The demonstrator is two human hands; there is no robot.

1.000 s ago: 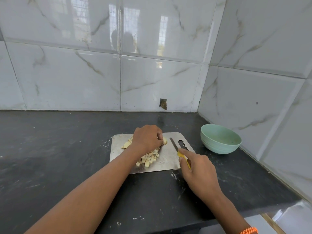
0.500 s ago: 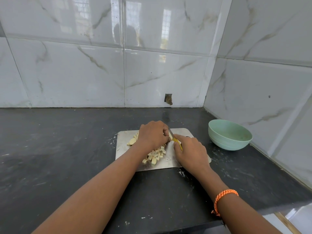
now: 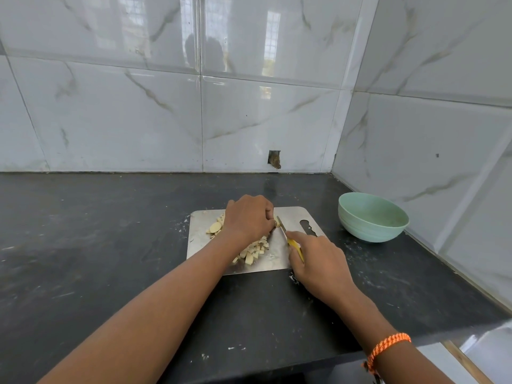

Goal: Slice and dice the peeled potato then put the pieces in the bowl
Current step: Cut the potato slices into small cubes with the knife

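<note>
A steel cutting board [image 3: 288, 214] lies on the dark counter. My left hand [image 3: 249, 217] curls over a piece of potato [image 3: 277, 223] at the board's far middle; most of that piece is hidden under the fingers. My right hand [image 3: 318, 259] grips a yellow-handled knife [image 3: 288, 236], whose blade tip touches the potato beside my left fingers. Diced potato pieces [image 3: 256, 251] lie heaped below my left wrist, and round slices [image 3: 215, 227] lie to the left. The pale green bowl [image 3: 372, 217] stands to the right of the board and looks empty.
The black counter [image 3: 97, 245] ends at tiled walls behind and on the right, close behind the bowl. Its front edge runs along the bottom right. A small hole [image 3: 274, 159] shows in the back wall tile. White specks dot the counter.
My right hand brought the knife from the board's right side up to the potato, then drew back slightly along the cut. My left hand has stayed on the potato. The camera shifted.
</note>
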